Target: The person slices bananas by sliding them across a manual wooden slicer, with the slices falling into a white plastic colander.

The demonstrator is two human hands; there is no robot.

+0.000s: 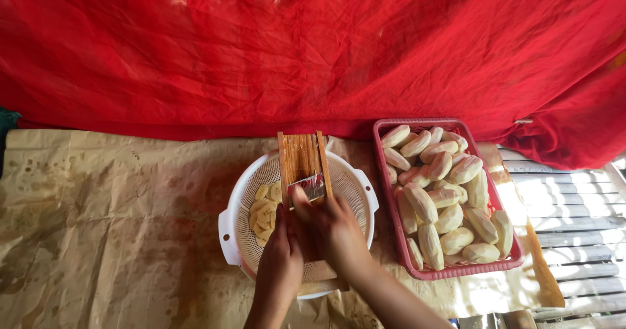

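Note:
A wooden slicer board (301, 156) with a metal blade (311, 187) lies across a white perforated colander (362, 189). My right hand (334, 228) presses a peeled pale banana piece (299, 198) onto the board just below the blade. At the board's near left edge, my left hand (282, 254) grips the slicer and steadies it. Pale round slices (264, 210) lie inside the colander on its left side.
A red plastic tray (386, 172) holding several peeled pale bananas (443, 202) stands right of the colander. Stained brown paper (111, 224) covers the table. A red cloth (293, 48) hangs behind. White slats (574, 218) show at the right.

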